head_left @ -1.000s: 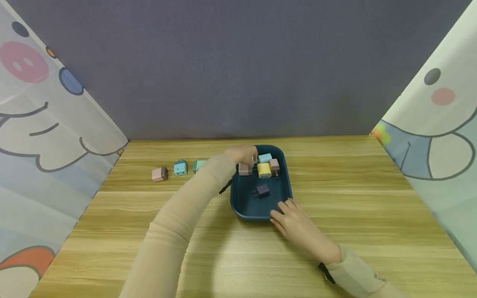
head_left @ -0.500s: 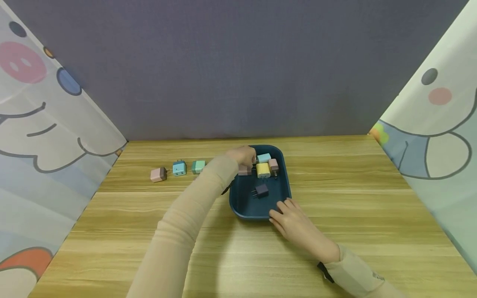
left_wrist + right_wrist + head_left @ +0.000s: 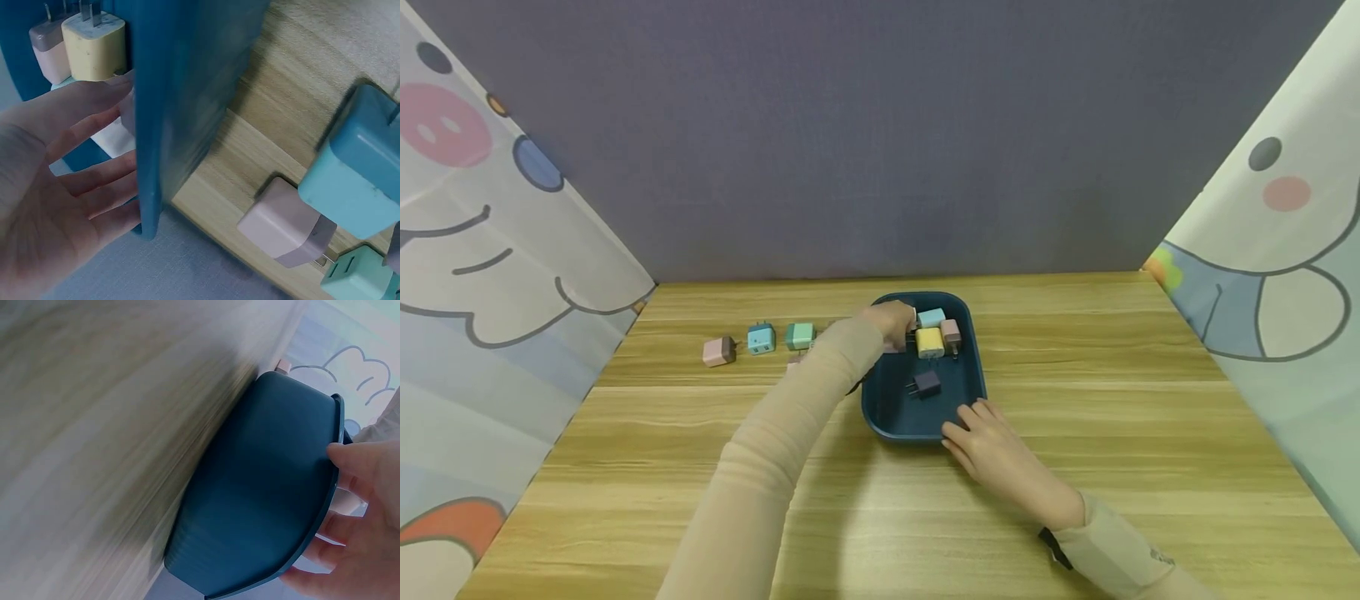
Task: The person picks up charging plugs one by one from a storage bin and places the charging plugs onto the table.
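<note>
Small two-pronged chargers lie in a dark blue bin (image 3: 887,429). My left hand (image 3: 886,321) reaches over its far left rim. In the left wrist view, thumb and forefinger close around a pale pink charger (image 3: 128,112), partly hidden; the other fingers extend along the rim. A white charger (image 3: 115,139) shows below the forefinger. Beside the hand sit a light blue charger (image 3: 932,318), a yellow charger (image 3: 929,342) and a pink charger with a brown end (image 3: 951,335). My right hand (image 3: 992,446) holds the near right rim, thumb outside and fingers over the edge.
A dark purple charger (image 3: 927,383) lies alone in the near half of the bin. Left of the bin, on the wooden table (image 3: 1112,400), are a pink-and-brown charger (image 3: 718,352), a blue charger (image 3: 761,339) and a green charger (image 3: 801,336). A grey panel (image 3: 880,142) stands behind.
My left hand has dipped slightly nearer and lower over the pale pink charger in the bin, its forearm shifting right so more table chargers show. My right hand stays on the rim.
</note>
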A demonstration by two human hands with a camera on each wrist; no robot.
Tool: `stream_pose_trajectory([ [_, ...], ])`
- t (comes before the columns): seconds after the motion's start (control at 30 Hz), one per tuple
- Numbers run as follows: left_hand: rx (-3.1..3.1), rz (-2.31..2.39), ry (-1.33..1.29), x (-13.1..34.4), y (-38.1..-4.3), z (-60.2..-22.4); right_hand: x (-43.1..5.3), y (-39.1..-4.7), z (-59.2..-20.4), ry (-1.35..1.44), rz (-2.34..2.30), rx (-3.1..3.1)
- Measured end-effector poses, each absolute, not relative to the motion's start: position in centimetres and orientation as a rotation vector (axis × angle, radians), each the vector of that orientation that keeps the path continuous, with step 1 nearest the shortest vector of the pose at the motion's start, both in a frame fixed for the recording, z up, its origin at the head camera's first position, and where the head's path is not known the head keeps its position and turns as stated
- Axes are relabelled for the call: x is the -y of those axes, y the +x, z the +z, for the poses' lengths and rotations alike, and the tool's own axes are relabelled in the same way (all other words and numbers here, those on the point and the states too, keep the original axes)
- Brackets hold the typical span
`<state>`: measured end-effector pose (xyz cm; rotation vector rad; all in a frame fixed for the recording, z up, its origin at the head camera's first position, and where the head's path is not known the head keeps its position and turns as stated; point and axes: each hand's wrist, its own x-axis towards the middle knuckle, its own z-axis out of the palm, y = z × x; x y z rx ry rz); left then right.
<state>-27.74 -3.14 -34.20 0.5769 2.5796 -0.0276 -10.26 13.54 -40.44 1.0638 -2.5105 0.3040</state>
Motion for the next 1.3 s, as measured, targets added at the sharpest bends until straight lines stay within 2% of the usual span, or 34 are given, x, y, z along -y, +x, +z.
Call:
stream_pose_trajectory([
  [0.77, -2.562, -0.095, 0.662, 2.84, -27.80, -35.07, -13.45, -10.27, -40.64, 1.047, 0.316, 2.508],
  [1.3, -2.559, -0.039, 0.720, 3.30, -27.86, -34.38, -13.49, -10.25, -40.59, 1.051, 0.323, 2.508],
])
